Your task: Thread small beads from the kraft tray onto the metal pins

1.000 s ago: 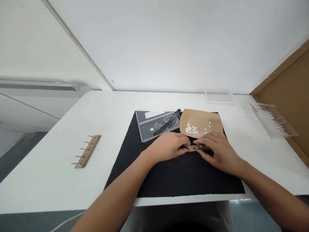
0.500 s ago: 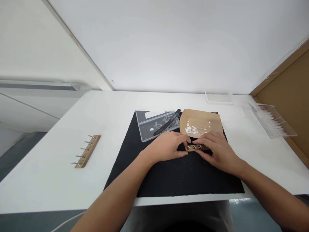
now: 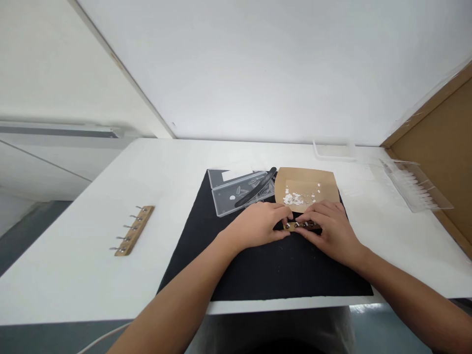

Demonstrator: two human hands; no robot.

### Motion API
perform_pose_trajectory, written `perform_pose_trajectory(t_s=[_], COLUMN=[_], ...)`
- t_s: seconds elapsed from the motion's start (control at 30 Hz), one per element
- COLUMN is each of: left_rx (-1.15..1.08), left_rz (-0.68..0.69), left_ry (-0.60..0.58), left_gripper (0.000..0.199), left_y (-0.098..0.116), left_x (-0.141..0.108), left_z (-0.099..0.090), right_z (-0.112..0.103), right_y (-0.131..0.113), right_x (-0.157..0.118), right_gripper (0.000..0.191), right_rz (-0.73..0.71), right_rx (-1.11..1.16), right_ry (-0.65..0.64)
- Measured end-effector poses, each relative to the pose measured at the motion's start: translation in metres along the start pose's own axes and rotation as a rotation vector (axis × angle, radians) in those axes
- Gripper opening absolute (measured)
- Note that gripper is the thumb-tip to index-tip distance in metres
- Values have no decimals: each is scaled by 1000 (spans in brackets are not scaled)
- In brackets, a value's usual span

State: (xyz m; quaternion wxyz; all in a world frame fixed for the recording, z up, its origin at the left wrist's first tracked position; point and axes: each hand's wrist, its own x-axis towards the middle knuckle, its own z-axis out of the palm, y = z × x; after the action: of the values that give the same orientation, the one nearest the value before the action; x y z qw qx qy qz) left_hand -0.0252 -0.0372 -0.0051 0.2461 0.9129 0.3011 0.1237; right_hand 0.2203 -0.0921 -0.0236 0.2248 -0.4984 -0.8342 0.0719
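A small wooden strip with a row of round metal studs lies on a black mat. My left hand closes thumb and fingers around its left end. Toward the other end, my right hand grips the strip with its thumb in front and fingers behind, partly hiding it. Just beyond the hands sits a brown paper tray with small white pieces heaped and scattered in it. An open clear plastic case holds clear nail tips, and a black curved nail file rests across it.
On the white table, at left, lies another wooden strip with several metal prongs. Clear racks of nail tips stand at right beside a cardboard panel. A shallow clear tray is near the back wall.
Both hands keep hold of the wooden strip. The right thumb and fingers have shifted slightly left along it; otherwise the scene looks the same.
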Motion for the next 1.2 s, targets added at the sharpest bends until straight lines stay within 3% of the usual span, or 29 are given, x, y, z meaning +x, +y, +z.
perform_pose_trajectory(t_s=[0.27,0.6,1.0,1.1,1.2], left_rx=[30,44,39,75,127], left_rz=[0,6,8,47,115], left_ry=[3,7,19,11,13], left_gripper=[20,21,28,36,30], left_y=[2,-1,-1,-1,-1], left_x=[0,-1,-2,-3,-3], left_z=[0,1,2,2,2], right_z=[1,-12,-10,-9,-9], right_y=[-2,3,-2,-3,-2], right_x=[0,-1,0,0,0], right_gripper=[5,11,17,16,15], right_rz=[-12,-30,18,42,58], right_rx=[4,-24,49,73,74], right_ry=[15,-12,-25,-20,-20])
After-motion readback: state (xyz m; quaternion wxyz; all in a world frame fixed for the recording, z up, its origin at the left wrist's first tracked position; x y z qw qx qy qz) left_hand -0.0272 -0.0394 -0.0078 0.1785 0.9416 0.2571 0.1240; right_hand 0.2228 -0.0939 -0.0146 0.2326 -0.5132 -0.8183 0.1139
